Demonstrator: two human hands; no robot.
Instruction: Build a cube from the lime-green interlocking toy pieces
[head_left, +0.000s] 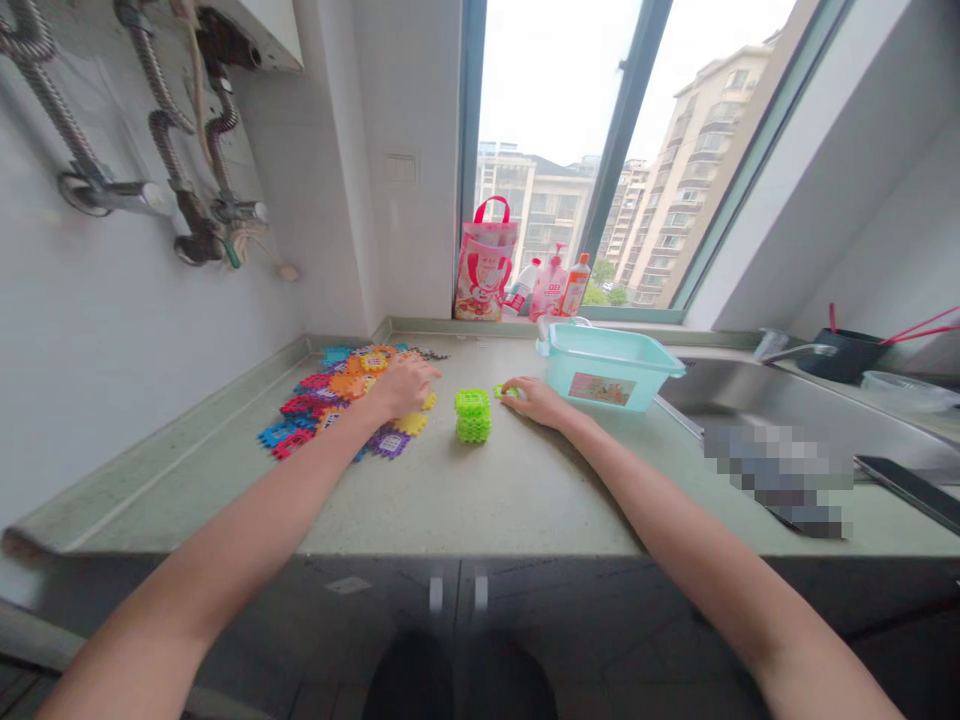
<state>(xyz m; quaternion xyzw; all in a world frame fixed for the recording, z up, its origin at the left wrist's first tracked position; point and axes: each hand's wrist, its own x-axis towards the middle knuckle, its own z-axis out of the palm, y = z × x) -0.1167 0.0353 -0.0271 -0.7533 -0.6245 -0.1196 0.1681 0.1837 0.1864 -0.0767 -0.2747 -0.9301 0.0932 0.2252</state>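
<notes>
My left hand (pixel 405 388) rests palm-down at the right side of a spread of multicoloured interlocking plastic puzzle pieces (pixel 337 395). Its fingertips are over the pieces, and I cannot tell whether they grip one. A stack of lime-green interlocking pieces (pixel 472 415) stands upright on the countertop between my hands, touching neither. My right hand (pixel 534 400) lies palm-down just right of the stack. Its fingertips touch a small lime-green piece (pixel 504 391) lying flat on the counter.
A pale aqua plastic basket (pixel 606 367) stands right of my right hand, before a steel sink (pixel 757 400). A red-handled bag (pixel 486 265) and several bottles (pixel 551 287) line the window sill. Pipes (pixel 165 150) run along the left wall. A pixelated patch (pixel 772 475) hides something near the sink.
</notes>
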